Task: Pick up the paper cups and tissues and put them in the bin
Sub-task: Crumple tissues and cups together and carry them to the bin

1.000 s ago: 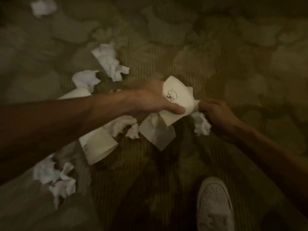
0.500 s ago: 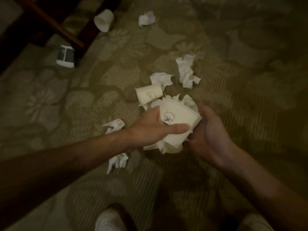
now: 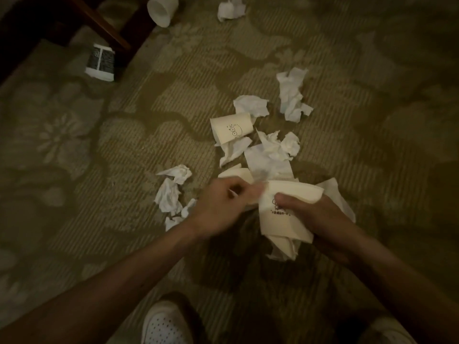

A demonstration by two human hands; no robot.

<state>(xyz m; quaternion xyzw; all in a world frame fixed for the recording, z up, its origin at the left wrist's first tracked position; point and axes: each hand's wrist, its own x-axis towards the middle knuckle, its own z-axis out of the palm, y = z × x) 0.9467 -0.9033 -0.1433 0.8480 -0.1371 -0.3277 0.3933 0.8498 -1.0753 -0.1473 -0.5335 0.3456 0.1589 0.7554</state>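
My right hand point(image 3: 313, 214) grips a squashed cream paper cup point(image 3: 283, 214) with tissue bunched under it, thumb across its printed side. My left hand point(image 3: 223, 207) is beside it with fingers curled, pinching the cup's left edge. Just beyond lies a flat tissue point(image 3: 268, 162) and another cup edge point(image 3: 236, 173). A printed cup point(image 3: 232, 129) lies on its side further out. Crumpled tissues lie at the left point(image 3: 172, 192) and far right point(image 3: 291, 95). No bin is in view.
The floor is patterned olive carpet point(image 3: 99, 157). A white cup point(image 3: 162, 9), a tissue point(image 3: 231, 8) and a dark-labelled cup point(image 3: 100, 60) lie at the back near dark wooden furniture legs point(image 3: 99, 23). My white shoes point(image 3: 164, 324) show at the bottom.
The cup bundle passed from my left hand's grip into my right hand. My left hand now only pinches its edge. The camera view pulled back and shifted left.
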